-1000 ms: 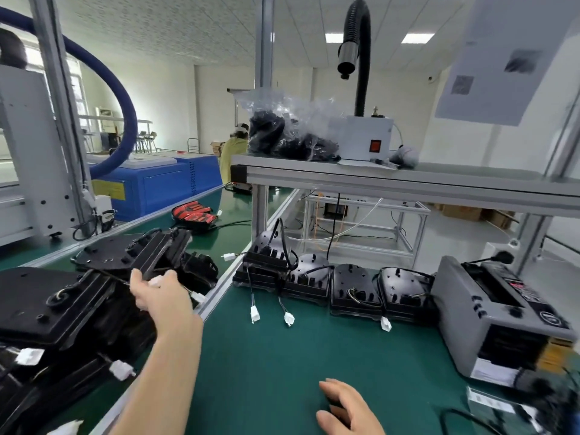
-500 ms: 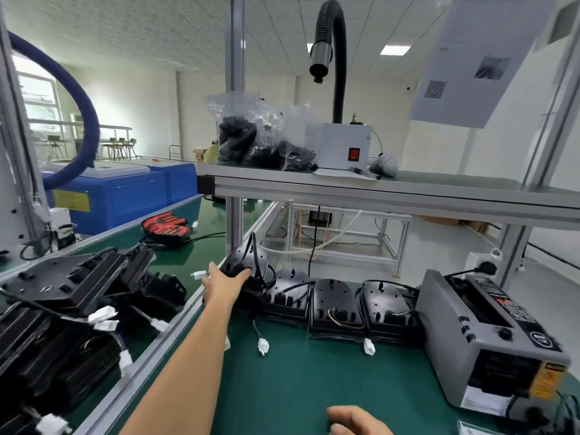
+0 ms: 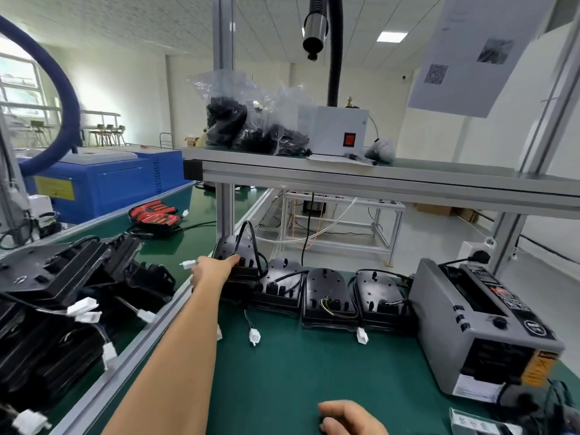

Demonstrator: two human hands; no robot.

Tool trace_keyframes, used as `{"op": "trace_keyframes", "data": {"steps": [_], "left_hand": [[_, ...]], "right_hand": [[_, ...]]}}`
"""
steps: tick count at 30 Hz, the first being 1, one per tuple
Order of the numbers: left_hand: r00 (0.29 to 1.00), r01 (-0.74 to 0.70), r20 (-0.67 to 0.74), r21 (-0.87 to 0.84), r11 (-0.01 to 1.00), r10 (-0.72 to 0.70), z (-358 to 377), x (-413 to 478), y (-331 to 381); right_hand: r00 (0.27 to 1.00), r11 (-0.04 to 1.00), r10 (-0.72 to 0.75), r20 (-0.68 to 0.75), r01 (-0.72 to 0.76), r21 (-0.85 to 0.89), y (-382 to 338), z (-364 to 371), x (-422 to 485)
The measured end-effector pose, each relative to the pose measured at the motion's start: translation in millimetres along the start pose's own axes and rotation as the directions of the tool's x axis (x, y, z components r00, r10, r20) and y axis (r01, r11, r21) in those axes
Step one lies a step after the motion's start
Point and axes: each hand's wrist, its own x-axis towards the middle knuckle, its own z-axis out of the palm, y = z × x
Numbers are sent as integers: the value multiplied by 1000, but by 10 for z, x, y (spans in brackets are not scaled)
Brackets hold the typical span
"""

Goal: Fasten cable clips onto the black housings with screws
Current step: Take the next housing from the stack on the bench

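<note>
Housings (image 3: 328, 296) line the back of the green mat (image 3: 314, 372), with a top housing (image 3: 232, 249) stacked at the left end. The left hand (image 3: 216, 270) reaches onto it, probably to fetch it; whether its fingers clasp it cannot be told. The right hand (image 3: 348, 417) rests on the mat, loosely curled and empty.

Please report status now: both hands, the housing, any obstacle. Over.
Left hand on leftmost housing, grip unclear. Right hand rests on green mat, nothing seen in it. Cable loop arches over that housing.
</note>
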Motion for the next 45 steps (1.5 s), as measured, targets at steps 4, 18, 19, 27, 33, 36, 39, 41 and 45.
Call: {"op": "trace_keyframes", "data": {"steps": [4,18,19,27,33,36,39,41,45], "left_hand": [[999,45,22,-94,995,-43,5,-23,47],[940,243,340,-643,726,-13,-396,-388,-112],[943,229,332,-657,719,3,-416,-468,-149],[924,167,368,-630,758,102,-443,-1501,-721],[890,147,423,-621,770,171,-400,-2231,-1225],[859,147,472,-595,790,196,-318,-2467,-1360],[871,167,471,-550,818,139,-264,-2692,-1410],[878,158,464,-509,846,116,-248,-2810,-1430],[886,28,441,-353,935,140,-238,-2963,-1485]], "right_hand": [[998,998,63,-24,-64,-9,-95,6,10],[982,977,186,20,-188,97,-412,-98,-46],[979,974,199,38,-202,105,-441,-113,-48],[969,983,135,208,-158,96,-690,-72,-350],[980,981,130,152,-150,125,-654,-227,-492],[974,971,155,167,-181,154,-641,-253,-538],[972,958,175,157,-205,200,-631,-245,-591],[972,958,191,138,-215,190,-615,-262,-639],[970,961,214,114,-230,153,-582,-327,-746]]}}
